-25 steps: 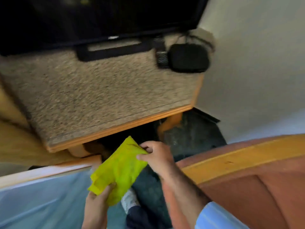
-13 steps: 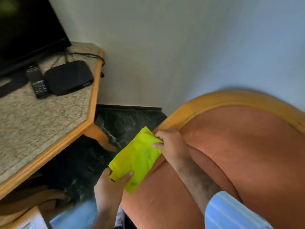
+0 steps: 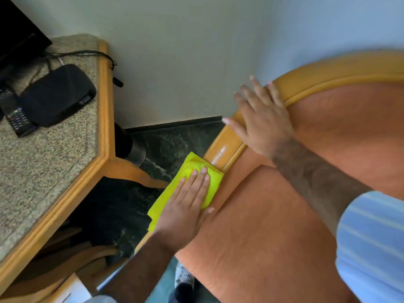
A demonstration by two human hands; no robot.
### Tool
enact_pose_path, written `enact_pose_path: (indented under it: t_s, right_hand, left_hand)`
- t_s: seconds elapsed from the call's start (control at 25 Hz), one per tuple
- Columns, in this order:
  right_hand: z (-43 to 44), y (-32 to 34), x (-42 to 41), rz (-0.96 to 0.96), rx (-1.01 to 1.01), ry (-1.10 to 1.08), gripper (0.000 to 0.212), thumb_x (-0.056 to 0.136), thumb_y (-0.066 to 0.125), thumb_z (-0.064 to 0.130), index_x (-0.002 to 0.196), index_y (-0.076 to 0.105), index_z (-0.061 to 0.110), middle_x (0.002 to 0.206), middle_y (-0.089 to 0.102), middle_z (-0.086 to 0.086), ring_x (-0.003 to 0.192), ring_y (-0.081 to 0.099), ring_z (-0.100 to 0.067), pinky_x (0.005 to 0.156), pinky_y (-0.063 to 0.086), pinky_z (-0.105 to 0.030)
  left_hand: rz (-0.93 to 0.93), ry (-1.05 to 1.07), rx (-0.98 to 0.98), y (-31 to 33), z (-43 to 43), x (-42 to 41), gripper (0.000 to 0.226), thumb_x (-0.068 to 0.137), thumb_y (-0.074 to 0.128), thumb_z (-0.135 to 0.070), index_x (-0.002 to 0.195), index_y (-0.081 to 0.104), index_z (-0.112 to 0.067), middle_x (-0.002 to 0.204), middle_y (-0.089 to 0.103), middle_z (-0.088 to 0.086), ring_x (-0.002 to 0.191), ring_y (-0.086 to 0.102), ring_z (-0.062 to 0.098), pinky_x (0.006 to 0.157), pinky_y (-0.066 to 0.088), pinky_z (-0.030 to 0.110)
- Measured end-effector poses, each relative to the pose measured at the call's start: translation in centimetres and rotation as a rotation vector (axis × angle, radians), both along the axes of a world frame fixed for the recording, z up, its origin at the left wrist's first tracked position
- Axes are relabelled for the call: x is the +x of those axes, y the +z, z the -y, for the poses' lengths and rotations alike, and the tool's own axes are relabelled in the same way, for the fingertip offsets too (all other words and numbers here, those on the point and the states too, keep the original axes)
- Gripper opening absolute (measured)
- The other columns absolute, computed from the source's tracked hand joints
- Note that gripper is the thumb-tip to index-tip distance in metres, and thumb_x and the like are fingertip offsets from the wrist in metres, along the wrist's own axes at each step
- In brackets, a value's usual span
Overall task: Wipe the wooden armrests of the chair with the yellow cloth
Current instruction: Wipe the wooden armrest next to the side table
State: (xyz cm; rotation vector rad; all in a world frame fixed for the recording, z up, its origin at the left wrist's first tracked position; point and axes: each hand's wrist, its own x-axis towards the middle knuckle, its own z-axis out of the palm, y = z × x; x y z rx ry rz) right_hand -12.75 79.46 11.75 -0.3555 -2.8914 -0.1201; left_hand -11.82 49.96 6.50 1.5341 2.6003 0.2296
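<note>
Left hand (image 3: 187,200) flat, fingers together, pressing folded yellow cloth (image 3: 192,184) onto glossy wooden armrest (image 3: 223,149) of chair. Right hand (image 3: 260,119) splayed, palm down, further up same curved wood rail, gripping nothing. Orange upholstery (image 3: 273,226), slightly creased. Left of that: speckled stone tabletop with wood edging (image 3: 105,119), rounded black set-top box (image 3: 56,95), remote (image 3: 15,114). Dark floor (image 3: 172,141) between.

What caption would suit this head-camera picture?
Left hand presses yellow cloth onto chair's wooden armrest; right hand braces farther up.
</note>
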Motion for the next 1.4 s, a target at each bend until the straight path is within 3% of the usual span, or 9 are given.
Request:
enact_pose_path:
  t_s: [0.2, 0.36, 0.52, 0.76, 0.96, 1.12, 1.28, 1.4]
  right_hand:
    - [-1.6, -1.8, -0.2, -0.123, 0.043, 0.067, 0.063, 0.108, 0.027, 0.062, 0.132, 0.063, 0.017, 0.144, 0.063, -0.007, 0.146, 0.047, -0.030, 0.123, 0.033, -0.051]
    - [-1.5, -2.6, -0.6, -0.259, 0.048, 0.073, 0.059, 0.105, 0.037, 0.062, 0.125, 0.068, 0.016, 0.133, 0.070, -0.006, 0.131, 0.059, -0.031, 0.118, 0.039, -0.050]
    - [-1.6, -2.9, -0.6, -0.330, 0.078, 0.112, 0.052, 0.104, 0.042, 0.059, 0.120, 0.069, 0.017, 0.128, 0.072, -0.004, 0.121, 0.063, -0.032, 0.113, 0.041, -0.049]
    - [-1.5, -2.1, -0.4, -0.296, 0.075, 0.096, 0.052, 0.104, 0.043, 0.057, 0.125, 0.068, 0.016, 0.130, 0.072, -0.005, 0.123, 0.063, -0.031, 0.113, 0.041, -0.049]
    - [-2.1, -3.1, -0.6, -0.343, 0.088, 0.125, 0.047, 0.102, 0.048, 0.055, 0.123, 0.068, 0.017, 0.126, 0.073, -0.003, 0.115, 0.065, -0.031, 0.107, 0.042, -0.048]
    - [-1.8, -2.8, -0.5, -0.324, 0.098, 0.136, 0.045, 0.103, 0.048, 0.053, 0.125, 0.068, 0.018, 0.126, 0.074, -0.003, 0.119, 0.064, -0.030, 0.107, 0.043, -0.048]
    - [-1.3, -2.3, -0.3, -0.325, 0.054, 0.109, 0.044, 0.103, 0.049, 0.051, 0.121, 0.071, 0.017, 0.128, 0.073, -0.005, 0.127, 0.062, -0.031, 0.113, 0.042, -0.049]
    - [-1.4, -2.6, -0.4, -0.335, 0.051, 0.099, 0.045, 0.103, 0.049, 0.052, 0.119, 0.072, 0.016, 0.127, 0.074, -0.005, 0.129, 0.062, -0.031, 0.115, 0.041, -0.050]
  left_hand:
    - [-0.015, -0.085, -0.070, -1.7, 9.5, 1.8, 0.064, 0.108, 0.035, -0.051, 0.156, 0.042, -0.009, 0.168, 0.032, 0.004, 0.154, 0.037, 0.027, 0.123, 0.028, 0.046]
    - [-0.100, -0.105, -0.062, -1.6, 4.3, 0.3, 0.066, 0.103, 0.042, -0.050, 0.154, 0.043, -0.007, 0.165, 0.036, 0.008, 0.151, 0.037, 0.032, 0.123, 0.034, 0.050]
    - [0.019, -0.047, 0.037, -1.7, 2.3, 0.1, 0.065, 0.104, 0.053, -0.045, 0.154, 0.043, -0.006, 0.165, 0.038, 0.008, 0.155, 0.032, 0.029, 0.124, 0.036, 0.050]
    - [0.134, -0.076, 0.106, -0.7, 7.0, 0.3, 0.052, 0.105, 0.052, -0.038, 0.144, 0.058, -0.005, 0.156, 0.054, 0.009, 0.149, 0.044, 0.030, 0.110, 0.052, 0.053]
    - [0.131, 0.008, 0.218, -1.8, 0.4, -0.4, 0.051, 0.104, 0.060, -0.028, 0.147, 0.053, -0.002, 0.160, 0.047, 0.012, 0.152, 0.038, 0.031, 0.121, 0.040, 0.051]
    - [0.162, 0.003, 0.236, -1.8, 4.3, 0.1, 0.047, 0.104, 0.059, -0.028, 0.144, 0.058, -0.004, 0.156, 0.053, 0.009, 0.150, 0.043, 0.027, 0.119, 0.044, 0.048]
    - [0.097, -0.084, 0.113, -1.1, 10.6, 1.4, 0.047, 0.105, 0.054, -0.033, 0.145, 0.058, -0.007, 0.157, 0.052, 0.006, 0.151, 0.041, 0.025, 0.113, 0.050, 0.050]
    - [0.098, -0.068, 0.144, -1.6, 5.6, 0.0, 0.051, 0.102, 0.062, -0.028, 0.146, 0.056, -0.005, 0.159, 0.049, 0.009, 0.152, 0.040, 0.030, 0.118, 0.044, 0.052]
